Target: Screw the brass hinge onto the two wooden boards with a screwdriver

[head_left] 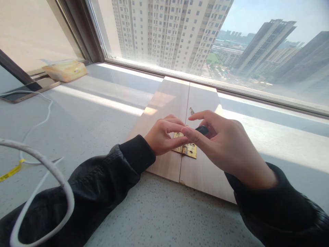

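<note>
Two light wooden boards (164, 103) lie side by side on a grey speckled windowsill. A brass hinge (190, 150) spans their seam near the front. My left hand (164, 136) rests curled on the hinge's left leaf, fingertips pressed down on it. My right hand (223, 144) hovers over the hinge's right side, fingers pinched round a black tool handle (202, 129) whose tip is hidden. A small screw (191, 110) lies on the right board beyond my hands.
A tissue pack (65, 70) and a phone (19, 93) with a white cable (38, 123) sit at the far left. A thick white cable (51, 171) loops over my left sleeve. A yellow tape strip (10, 172) lies left. The window frame (257, 94) runs behind the boards.
</note>
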### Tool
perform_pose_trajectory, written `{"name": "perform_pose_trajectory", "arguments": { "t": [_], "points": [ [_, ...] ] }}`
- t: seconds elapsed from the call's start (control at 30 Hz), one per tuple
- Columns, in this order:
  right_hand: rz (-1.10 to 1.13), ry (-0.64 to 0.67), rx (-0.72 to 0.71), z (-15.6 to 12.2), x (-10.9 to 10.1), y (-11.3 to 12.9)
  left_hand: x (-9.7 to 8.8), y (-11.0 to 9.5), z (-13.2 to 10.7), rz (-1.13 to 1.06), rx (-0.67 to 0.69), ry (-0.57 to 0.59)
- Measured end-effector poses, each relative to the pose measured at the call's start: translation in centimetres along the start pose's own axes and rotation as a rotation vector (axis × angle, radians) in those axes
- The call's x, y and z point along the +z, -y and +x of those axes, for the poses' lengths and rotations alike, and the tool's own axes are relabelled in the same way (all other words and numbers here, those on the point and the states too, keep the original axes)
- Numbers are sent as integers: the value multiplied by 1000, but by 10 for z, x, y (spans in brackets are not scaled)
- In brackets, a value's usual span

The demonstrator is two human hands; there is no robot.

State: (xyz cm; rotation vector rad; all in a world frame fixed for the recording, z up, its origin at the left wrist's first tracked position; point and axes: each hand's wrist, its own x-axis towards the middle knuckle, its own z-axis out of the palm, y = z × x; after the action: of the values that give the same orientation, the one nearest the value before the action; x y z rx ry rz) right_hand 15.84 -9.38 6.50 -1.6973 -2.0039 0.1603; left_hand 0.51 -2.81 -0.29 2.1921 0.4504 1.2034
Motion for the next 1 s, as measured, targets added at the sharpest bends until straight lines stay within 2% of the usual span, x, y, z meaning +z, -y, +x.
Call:
{"name": "perform_pose_trajectory", "arguments": {
  "t": [0.1, 0.17, 0.3, 0.47, 0.57, 0.7, 0.83, 0.9, 1.0],
  "points": [
    [141, 199, -21, 0, -12, -5, -1, 1, 0, -33, -2, 27],
    [131, 254, -32, 0, -17, -7, 0, 2, -1, -61, 11, 19],
    [18, 174, -91, 1, -15, -6, 2, 0, 0, -13, 22, -10],
    [-169, 27, -178, 4, -4, -1, 5, -2, 1, 99, 19, -151],
    [-257, -42, -174, 5, 1, 1, 6, -4, 2, 127, 39, -194],
    [-241, -46, -119, 4, 0, 1, 5, -6, 3, 90, -10, -129],
    [28, 121, -161, 1, -11, -2, 2, -3, 2, 8, -46, -66],
    [107, 184, -168, -1, -15, -5, 0, -1, 0, -53, -64, 8],
    [113, 179, -125, -4, -15, -8, -2, 1, 0, -132, -84, 141]
  ]
}}
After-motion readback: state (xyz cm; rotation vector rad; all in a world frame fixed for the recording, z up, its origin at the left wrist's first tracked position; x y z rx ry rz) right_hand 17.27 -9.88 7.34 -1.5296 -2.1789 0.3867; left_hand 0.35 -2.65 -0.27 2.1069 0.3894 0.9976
